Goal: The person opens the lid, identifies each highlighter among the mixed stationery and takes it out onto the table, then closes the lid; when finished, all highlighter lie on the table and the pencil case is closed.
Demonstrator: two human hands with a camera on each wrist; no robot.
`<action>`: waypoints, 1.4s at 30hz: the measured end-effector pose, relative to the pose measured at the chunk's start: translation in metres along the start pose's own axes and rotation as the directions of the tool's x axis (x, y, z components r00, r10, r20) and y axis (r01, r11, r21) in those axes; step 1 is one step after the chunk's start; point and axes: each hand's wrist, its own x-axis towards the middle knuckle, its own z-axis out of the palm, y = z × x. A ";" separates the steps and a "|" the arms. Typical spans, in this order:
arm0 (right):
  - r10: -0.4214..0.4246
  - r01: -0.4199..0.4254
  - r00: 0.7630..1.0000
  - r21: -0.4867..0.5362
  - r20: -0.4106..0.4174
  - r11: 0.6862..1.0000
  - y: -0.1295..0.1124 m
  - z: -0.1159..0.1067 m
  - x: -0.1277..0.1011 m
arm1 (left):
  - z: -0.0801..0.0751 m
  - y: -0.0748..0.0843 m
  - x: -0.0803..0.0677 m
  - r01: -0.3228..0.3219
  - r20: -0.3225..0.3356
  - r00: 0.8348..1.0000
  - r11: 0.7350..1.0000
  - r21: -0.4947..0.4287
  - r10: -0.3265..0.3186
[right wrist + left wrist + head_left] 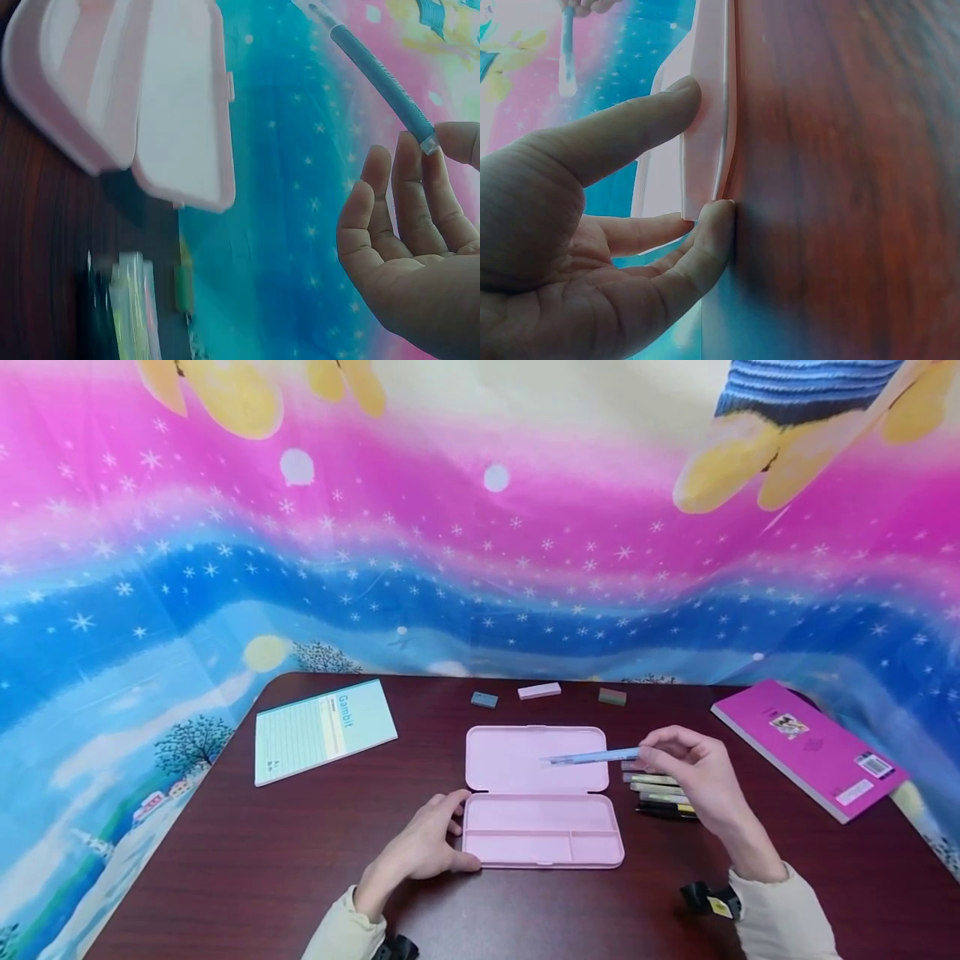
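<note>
A pink pencil case lies unfolded on the table, its lid tipped back and its divided tray bare. At its near left corner, my left hand grips it, thumb on the front wall and fingers against the left side, as the left wrist view shows. Over the right part of the lid, my right hand pinches a blue pen by one end between thumb and fingers. Its other end points left; the right wrist view shows the pen's blue barrel with a clear tip.
Several pens and highlighters lie right of the case, partly behind my right hand. Three erasers, blue-grey, pink and green-brown, lie along the back. A mint notebook is at left, a magenta book at right.
</note>
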 end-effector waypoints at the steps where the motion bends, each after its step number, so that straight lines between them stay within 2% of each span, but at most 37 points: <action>1: -0.003 0.002 1.000 -0.011 -0.009 1.000 0.000 -0.003 -0.001 | 0.000 0.000 0.000 0.000 0.001 1.000 1.000 0.001 0.000; 8: 0.025 -0.032 0.998 -0.115 -0.059 0.993 0.005 -0.030 -0.014 | 0.000 -0.001 0.000 0.004 0.004 1.000 1.000 0.003 -0.004; 11: 0.064 -0.075 0.996 -0.178 -0.069 0.981 0.009 -0.044 -0.023 | 0.001 -0.001 0.001 0.001 0.007 1.000 1.000 0.004 -0.001; 17: 0.145 -0.164 0.985 -0.238 -0.094 0.957 0.016 -0.072 -0.043 | 0.001 0.001 0.002 0.002 0.011 1.000 1.000 0.002 -0.002; 24: 0.190 -0.212 0.977 -0.387 -0.095 0.897 0.027 -0.100 -0.059 | 0.001 0.001 0.001 0.012 0.012 1.000 1.000 -0.005 -0.012; 31: 0.245 -0.255 0.966 -0.449 -0.080 0.857 0.033 -0.114 -0.065 | 0.000 0.000 0.000 0.019 0.005 1.000 1.000 -0.015 -0.019; 34: 0.295 -0.299 0.951 -0.501 -0.090 0.812 0.033 -0.117 -0.066 | 0.000 0.000 0.001 0.017 0.008 1.000 1.000 -0.014 -0.017; 39: 0.365 -0.337 0.925 -0.662 -0.103 0.669 0.034 -0.124 -0.067 | 0.000 -0.001 0.001 0.007 0.006 1.000 1.000 -0.017 -0.007; 42: 0.370 -0.314 0.924 -0.734 -0.091 0.602 0.036 -0.129 -0.068 | 0.000 -0.001 0.002 0.006 0.005 1.000 1.000 -0.017 -0.006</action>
